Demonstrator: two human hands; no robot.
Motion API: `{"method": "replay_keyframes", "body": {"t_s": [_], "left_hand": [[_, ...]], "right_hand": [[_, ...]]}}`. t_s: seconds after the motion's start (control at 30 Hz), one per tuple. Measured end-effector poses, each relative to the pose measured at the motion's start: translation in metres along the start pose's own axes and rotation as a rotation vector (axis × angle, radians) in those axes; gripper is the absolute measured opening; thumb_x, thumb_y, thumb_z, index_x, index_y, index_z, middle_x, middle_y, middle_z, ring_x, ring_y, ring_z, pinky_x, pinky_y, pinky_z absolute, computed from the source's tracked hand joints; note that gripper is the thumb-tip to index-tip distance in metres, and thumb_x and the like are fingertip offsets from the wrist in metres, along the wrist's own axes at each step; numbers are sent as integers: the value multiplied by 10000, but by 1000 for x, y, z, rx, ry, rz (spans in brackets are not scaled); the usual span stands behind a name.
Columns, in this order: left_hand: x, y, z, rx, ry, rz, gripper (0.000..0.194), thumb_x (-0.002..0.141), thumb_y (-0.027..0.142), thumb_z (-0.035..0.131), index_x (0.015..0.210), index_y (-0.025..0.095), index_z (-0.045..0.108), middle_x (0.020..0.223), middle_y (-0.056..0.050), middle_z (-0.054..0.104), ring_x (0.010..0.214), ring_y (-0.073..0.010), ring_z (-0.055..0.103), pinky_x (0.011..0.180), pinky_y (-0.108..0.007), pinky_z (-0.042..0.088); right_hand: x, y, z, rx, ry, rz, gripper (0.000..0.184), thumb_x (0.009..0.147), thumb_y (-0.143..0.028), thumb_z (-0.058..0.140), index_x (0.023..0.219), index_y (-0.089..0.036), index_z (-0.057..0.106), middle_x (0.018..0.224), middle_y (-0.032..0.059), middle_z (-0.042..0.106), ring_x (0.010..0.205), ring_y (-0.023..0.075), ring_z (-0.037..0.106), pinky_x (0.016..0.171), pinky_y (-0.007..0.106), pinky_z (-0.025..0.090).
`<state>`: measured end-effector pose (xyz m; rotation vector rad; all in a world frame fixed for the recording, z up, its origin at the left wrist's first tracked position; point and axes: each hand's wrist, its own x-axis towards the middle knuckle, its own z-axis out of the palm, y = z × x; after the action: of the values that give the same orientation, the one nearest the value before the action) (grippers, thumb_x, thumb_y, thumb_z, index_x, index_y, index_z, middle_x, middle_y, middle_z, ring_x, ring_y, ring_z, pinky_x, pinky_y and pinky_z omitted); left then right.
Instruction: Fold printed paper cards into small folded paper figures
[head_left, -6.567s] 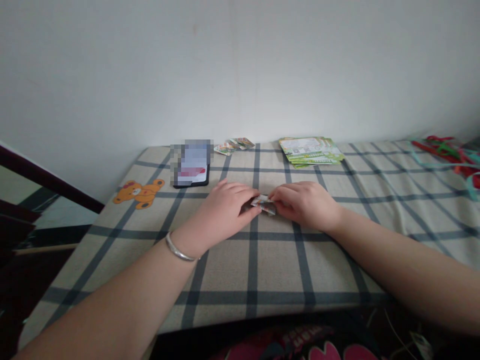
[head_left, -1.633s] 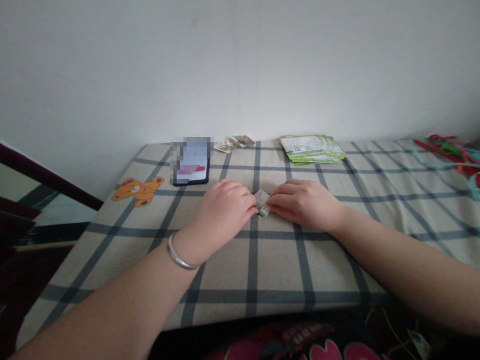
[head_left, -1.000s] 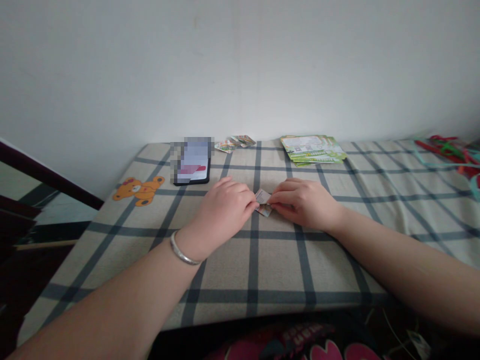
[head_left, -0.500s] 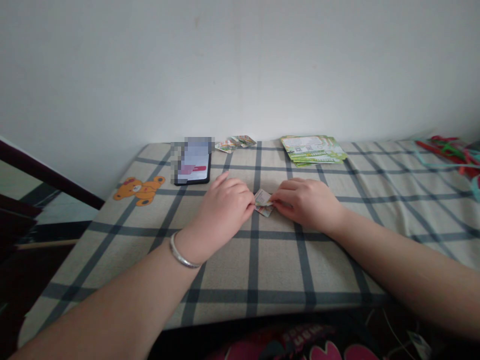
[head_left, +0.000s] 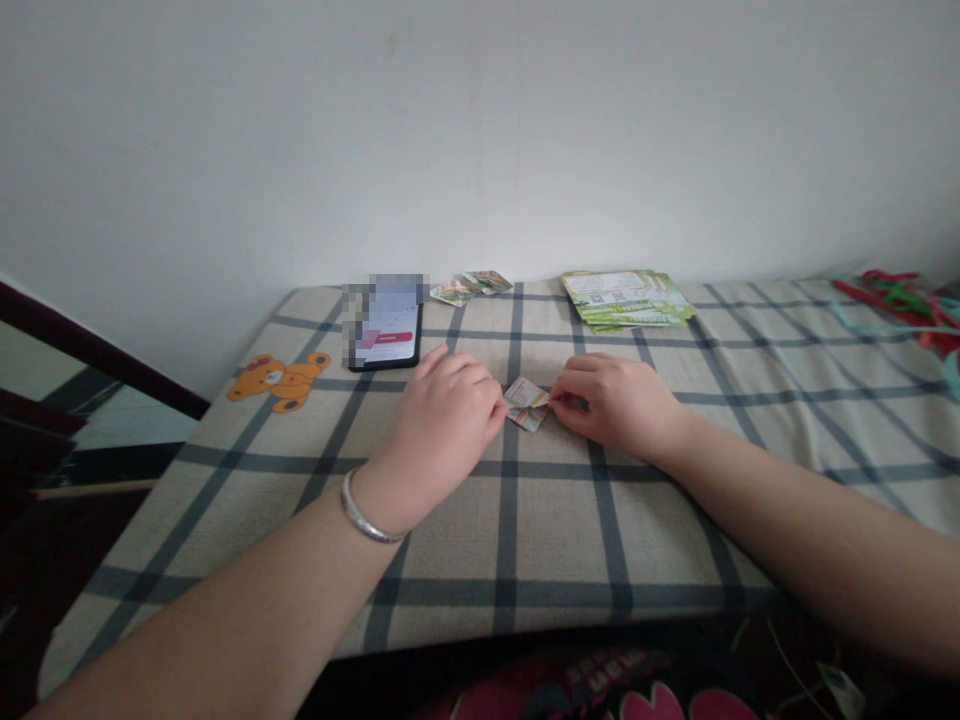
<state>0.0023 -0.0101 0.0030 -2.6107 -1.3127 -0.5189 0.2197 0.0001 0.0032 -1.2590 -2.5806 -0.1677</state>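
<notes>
A small folded printed paper [head_left: 526,393] sits low over the tablecloth between my hands, with a pale printed upper flap and a colourful lower part that stand slightly apart. My left hand [head_left: 454,420], a silver bangle at its wrist, pinches the paper's left corner. At the right corner, the thumb and fingertips of my right hand [head_left: 616,408] are closed on it. My fingers hide both ends of the paper. Further back, by the wall, lie small folded papers [head_left: 471,287] of similar print. A fanned stack of green and white leaflets [head_left: 626,300] lies at the back right.
A phone [head_left: 390,325] with a lit, partly blurred screen lies at the back left. Near it is a flat orange bear figure [head_left: 277,381]. Tangled red, green and turquoise strips [head_left: 904,300] lie at the right. Beneath everything is a checked tablecloth [head_left: 442,560]; a wall stands behind.
The crumpled-looking paper has been turned and its folded halves now show more clearly. Over the last second my hands have drawn slightly apart, exposing more of it. The other things stay put.
</notes>
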Motion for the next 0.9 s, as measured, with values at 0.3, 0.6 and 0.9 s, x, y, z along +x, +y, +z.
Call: {"method": "replay_keyframes", "body": {"t_s": [0.3,0.6,0.9], "left_hand": [[6,-2,6,-81,-18,-52,128,830,198,594,708,165,614,796,-41,638,867,-220,573,850,-383,452],[5,-7,11,-145,-11,-62,159,848,244,604,708,170,621,815,-38,644,882,-218,575,854,-387,453],[3,-1,17,-76,91,-144,178,849,279,612,703,187,654,856,-60,638,1002,-265,545,1036,-548,331]], "right_hand": [[6,1,5,110,-21,80,129,821,-244,530,753,-184,621,746,25,617,707,154,532,610,275,329],[7,3,6,181,-13,101,153,847,-280,536,745,-178,586,691,11,581,643,130,480,581,259,306],[13,0,6,246,-91,287,245,849,-379,541,698,-192,590,641,9,604,562,122,473,503,260,258]]}}
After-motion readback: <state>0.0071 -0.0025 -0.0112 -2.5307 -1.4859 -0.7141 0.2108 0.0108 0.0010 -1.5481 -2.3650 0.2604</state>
